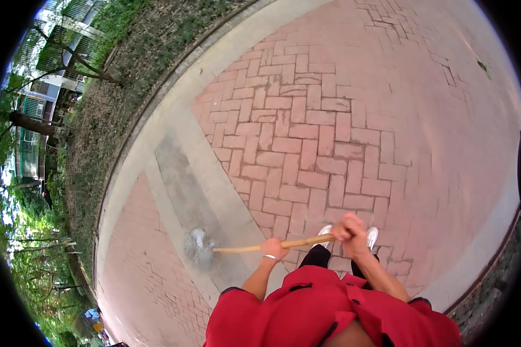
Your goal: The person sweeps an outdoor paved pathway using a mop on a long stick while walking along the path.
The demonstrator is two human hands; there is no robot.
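Across the front of my body runs a broom (252, 248) with a pale wooden or bamboo handle. Its bushy grey-green head (200, 248), with a whitish patch on it, is at the left over the grey paving strip; whether it touches the ground I cannot tell. My left hand (275, 248), a white band at the wrist, is wrapped round the handle partway along. Near the handle's other end, my right hand (351, 234) is closed round it, in front of my shoes.
Reddish herringbone bricks (292, 144) pave the path, crossed by a grey concrete strip (182, 173). A curb (139, 124) borders a planted bed (118, 98) on the left, with trees and buildings beyond. One green leaf (484, 70) lies at upper right. My white shoes (372, 237) stand on the bricks.
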